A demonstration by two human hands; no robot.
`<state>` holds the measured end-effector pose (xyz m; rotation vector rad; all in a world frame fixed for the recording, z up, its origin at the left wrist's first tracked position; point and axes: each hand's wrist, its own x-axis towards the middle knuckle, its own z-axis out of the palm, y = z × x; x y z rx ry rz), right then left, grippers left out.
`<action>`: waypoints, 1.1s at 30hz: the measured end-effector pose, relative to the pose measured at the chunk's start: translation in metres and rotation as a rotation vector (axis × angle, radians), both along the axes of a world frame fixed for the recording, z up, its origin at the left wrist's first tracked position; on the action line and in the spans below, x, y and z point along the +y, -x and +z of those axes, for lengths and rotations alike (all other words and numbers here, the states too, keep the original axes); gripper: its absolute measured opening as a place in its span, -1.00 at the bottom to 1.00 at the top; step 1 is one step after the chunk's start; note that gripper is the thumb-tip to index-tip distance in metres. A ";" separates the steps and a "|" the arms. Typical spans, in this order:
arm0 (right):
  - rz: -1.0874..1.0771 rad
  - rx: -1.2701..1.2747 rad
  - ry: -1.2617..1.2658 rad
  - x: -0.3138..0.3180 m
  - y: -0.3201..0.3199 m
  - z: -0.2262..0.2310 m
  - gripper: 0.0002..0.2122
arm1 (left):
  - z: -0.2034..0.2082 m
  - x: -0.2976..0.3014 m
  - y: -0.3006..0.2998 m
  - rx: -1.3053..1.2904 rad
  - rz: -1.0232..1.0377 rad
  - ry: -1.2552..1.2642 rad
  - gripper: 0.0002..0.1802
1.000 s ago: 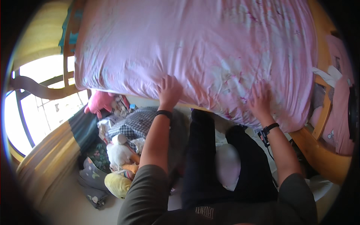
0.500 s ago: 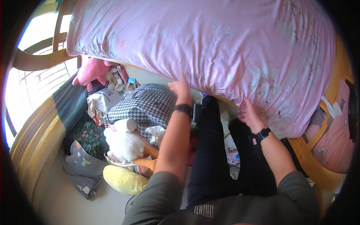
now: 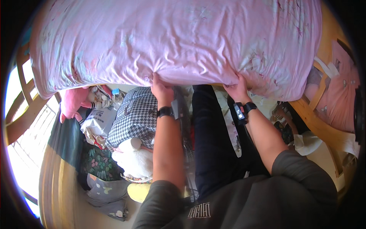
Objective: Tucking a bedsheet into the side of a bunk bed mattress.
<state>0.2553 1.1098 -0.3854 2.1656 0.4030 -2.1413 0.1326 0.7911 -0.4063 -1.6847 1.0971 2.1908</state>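
A pink floral sheet [image 3: 183,42] covers the mattress across the top of the view. Along its near edge, my left hand [image 3: 161,91] is closed on the sheet, thumb on top and fingers tucked underneath. Farther right, my right hand [image 3: 237,88] grips the same edge, its thumb and fingers pinching the cloth. Creases spread out from both grips. Each wrist wears a dark band. The undersides of the sheet and the ends of some fingers are hidden.
Left of my legs lie a houndstooth bundle [image 3: 133,112], a white plush toy [image 3: 133,162], a yellow cushion [image 3: 138,192] and a grey cloth [image 3: 108,194]. A pink plush toy [image 3: 73,102] sits by the curtain [image 3: 57,164]. The wooden bed frame [image 3: 324,126] curves along the right.
Both hands have closed on the sheet's near edge; before, the right hand's fingers were looser. My view has shifted, and the mattress edge now runs more level.
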 end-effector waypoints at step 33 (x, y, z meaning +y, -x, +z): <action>-0.430 0.153 -0.055 0.005 -0.041 -0.029 -0.78 | 0.016 0.185 -0.035 -0.369 -0.541 0.237 -0.22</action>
